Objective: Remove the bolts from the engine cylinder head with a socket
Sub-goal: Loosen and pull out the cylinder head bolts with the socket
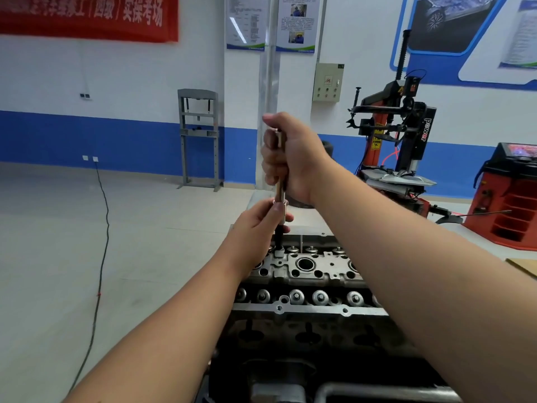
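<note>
**Socket tool upright over the far bolt row**

The right hand (pixel 290 158) is wrapped tight round the upper shaft of the long silver socket driver (pixel 280 181). The left hand (pixel 260 225) pinches its chrome socket collar (pixel 281 212) lower down. The tool's long axis stands near vertical, its dark lower end pointing down at a bolt (pixel 279 253) on the far side of the grey aluminium cylinder head (pixel 308 271). If the shaft leans, the socket could slip off and round the bolt head.

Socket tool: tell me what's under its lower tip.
The socket tool stands upright on the cylinder head, its tip on a raised boss. Whether a bolt sits beneath is hidden by the tip.
</note>
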`<action>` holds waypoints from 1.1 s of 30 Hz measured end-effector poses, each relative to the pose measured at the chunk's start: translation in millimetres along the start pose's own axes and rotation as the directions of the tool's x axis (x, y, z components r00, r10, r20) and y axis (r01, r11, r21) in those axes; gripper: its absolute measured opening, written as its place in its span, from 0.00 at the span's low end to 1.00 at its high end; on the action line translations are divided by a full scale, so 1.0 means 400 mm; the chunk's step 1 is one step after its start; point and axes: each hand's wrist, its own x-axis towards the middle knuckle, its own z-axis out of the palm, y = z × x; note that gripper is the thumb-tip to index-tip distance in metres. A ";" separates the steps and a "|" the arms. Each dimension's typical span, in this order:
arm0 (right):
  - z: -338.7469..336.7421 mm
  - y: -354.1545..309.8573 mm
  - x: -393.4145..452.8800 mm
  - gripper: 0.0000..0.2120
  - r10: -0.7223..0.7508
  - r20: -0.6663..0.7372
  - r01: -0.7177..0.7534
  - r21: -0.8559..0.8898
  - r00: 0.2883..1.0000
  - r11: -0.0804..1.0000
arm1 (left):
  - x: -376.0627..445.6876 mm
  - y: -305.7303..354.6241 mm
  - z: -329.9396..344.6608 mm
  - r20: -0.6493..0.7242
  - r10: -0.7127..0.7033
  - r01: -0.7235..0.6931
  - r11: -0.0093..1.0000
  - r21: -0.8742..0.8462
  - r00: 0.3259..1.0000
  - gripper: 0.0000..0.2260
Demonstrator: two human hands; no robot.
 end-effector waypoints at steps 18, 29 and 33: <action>0.027 0.047 -0.015 0.11 -0.166 -0.188 0.139 -0.153 0.968 0.979 | 0.009 -0.001 -0.002 -0.095 0.037 -0.034 0.999 0.030 0.995 0.20; -0.048 0.094 0.010 0.16 -0.322 0.043 0.323 -0.224 0.946 0.919 | 0.012 -0.007 0.000 -0.065 0.034 -0.031 0.998 0.052 0.997 0.14; -0.095 0.204 -0.004 0.07 -0.657 0.059 0.578 -0.537 0.752 0.614 | 0.021 -0.020 -0.002 -0.111 0.049 -0.040 0.996 0.081 0.993 0.12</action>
